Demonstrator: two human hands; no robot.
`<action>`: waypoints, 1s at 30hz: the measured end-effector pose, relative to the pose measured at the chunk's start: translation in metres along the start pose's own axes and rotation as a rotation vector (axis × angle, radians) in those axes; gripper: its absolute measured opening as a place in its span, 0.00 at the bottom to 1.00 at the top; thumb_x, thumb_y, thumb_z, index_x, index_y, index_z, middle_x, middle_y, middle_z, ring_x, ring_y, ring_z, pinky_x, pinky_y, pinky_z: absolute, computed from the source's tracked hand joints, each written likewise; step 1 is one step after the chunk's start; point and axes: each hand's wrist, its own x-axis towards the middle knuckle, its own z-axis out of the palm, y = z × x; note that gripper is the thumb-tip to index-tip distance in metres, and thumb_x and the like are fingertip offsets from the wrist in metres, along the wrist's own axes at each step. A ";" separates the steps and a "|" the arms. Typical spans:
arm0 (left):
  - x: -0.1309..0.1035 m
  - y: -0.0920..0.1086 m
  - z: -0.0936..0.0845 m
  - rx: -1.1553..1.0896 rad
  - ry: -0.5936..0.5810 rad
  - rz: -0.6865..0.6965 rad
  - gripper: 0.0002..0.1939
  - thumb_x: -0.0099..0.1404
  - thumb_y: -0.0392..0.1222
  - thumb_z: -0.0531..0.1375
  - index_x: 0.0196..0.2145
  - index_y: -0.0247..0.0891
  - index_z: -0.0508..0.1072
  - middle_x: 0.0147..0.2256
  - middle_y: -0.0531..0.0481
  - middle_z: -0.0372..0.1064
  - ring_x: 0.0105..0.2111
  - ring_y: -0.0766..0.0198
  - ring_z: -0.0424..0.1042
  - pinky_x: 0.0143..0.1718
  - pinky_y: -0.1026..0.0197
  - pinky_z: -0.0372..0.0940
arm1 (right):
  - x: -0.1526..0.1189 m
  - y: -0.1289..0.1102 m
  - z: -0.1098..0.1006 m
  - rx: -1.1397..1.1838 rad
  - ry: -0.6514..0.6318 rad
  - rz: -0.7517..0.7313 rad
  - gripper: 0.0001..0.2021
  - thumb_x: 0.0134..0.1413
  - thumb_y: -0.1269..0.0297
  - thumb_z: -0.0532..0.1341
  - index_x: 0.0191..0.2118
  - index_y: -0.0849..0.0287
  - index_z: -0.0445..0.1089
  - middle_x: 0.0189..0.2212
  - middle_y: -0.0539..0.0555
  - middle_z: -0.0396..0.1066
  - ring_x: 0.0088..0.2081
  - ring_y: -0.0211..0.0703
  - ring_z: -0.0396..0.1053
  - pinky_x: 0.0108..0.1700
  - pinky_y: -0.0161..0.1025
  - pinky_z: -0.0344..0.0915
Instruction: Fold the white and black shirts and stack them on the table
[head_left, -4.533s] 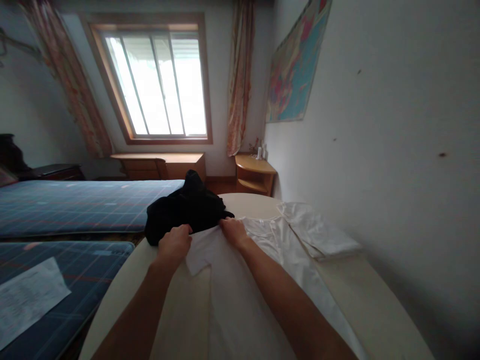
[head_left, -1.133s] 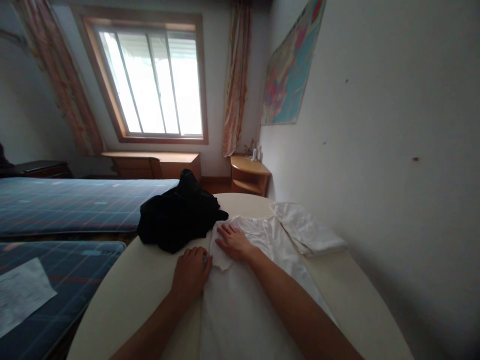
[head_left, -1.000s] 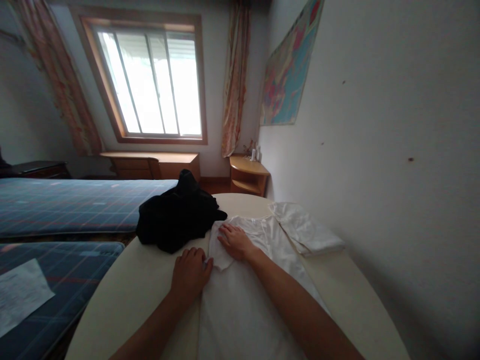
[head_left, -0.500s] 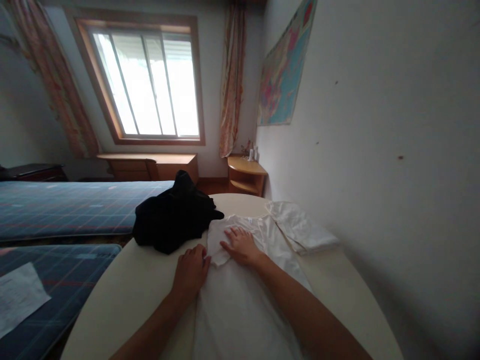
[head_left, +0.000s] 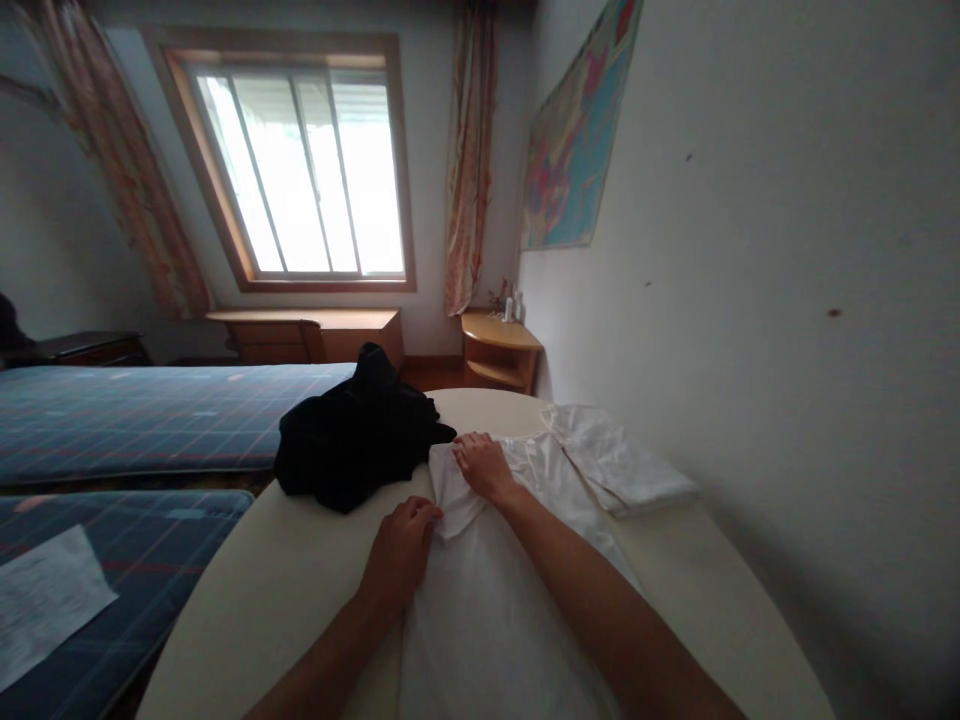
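A white garment (head_left: 499, 610) lies lengthwise on the round cream table (head_left: 247, 600), with a part folded over near its far end. At the left edge of that fold, my left hand (head_left: 405, 540) is closed, thumb and fingers pinching the cloth. My right hand (head_left: 484, 466) is on the far edge of the same garment, fingers drawn together and bent over the fabric; the fingertips are partly hidden. A black garment (head_left: 352, 440) sits crumpled on the table, just beyond my hands to the left. To the right lies another white cloth (head_left: 619, 460), folded.
Two mattresses with blue plaid covers (head_left: 172, 415) stand left of the table, a sheet of paper (head_left: 56, 600) on the nearer one. A white wall (head_left: 787, 420) runs along the right. Beyond the table are a corner shelf (head_left: 501, 333) and a low wooden desk (head_left: 352, 330).
My right hand has gone from lying spread on the fold to gripping its far edge. My left hand now pinches the fold's left corner. The view has shifted slightly.
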 end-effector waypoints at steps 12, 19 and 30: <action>-0.002 -0.001 0.000 0.021 -0.006 0.017 0.15 0.70 0.30 0.50 0.43 0.41 0.74 0.48 0.49 0.72 0.48 0.60 0.69 0.49 0.62 0.62 | 0.030 -0.022 -0.004 -0.125 -0.133 -0.335 0.17 0.67 0.67 0.52 0.53 0.45 0.72 0.50 0.56 0.70 0.52 0.49 0.67 0.53 0.45 0.60; -0.001 0.000 -0.003 0.018 -0.028 -0.018 0.15 0.70 0.31 0.50 0.43 0.42 0.74 0.49 0.50 0.71 0.49 0.60 0.68 0.48 0.62 0.62 | 0.031 -0.020 -0.008 -0.159 -0.120 -0.300 0.13 0.66 0.68 0.52 0.45 0.53 0.75 0.48 0.59 0.72 0.51 0.50 0.69 0.54 0.47 0.58; -0.007 0.016 -0.005 -0.175 0.050 -0.146 0.15 0.68 0.33 0.53 0.49 0.41 0.71 0.54 0.45 0.66 0.43 0.61 0.75 0.46 0.59 0.66 | 0.036 0.004 -0.021 0.011 -0.053 0.103 0.16 0.67 0.67 0.48 0.57 0.57 0.62 0.42 0.63 0.76 0.44 0.52 0.75 0.44 0.43 0.63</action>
